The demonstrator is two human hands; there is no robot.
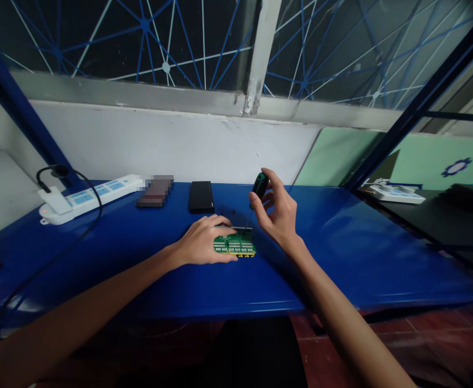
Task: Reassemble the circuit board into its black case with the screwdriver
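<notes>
A green circuit board with rows of pale parts and yellow connectors along its near edge lies on the blue table. Across its left part, my left hand grips it, thumb on the near edge and fingers over the far side. My right hand is closed round the dark green handle of a screwdriver. The screwdriver tilts, its thin shaft pointing down to the board's far right part. Whether the tip sits in a screw is too small to tell. A few tiny dark bits, perhaps screws, lie just behind the board.
Behind my left hand lies a flat black case, with a blurred-out rectangular object to its left. A white power strip with a black cable lies at the back left. Blue metal posts frame the table.
</notes>
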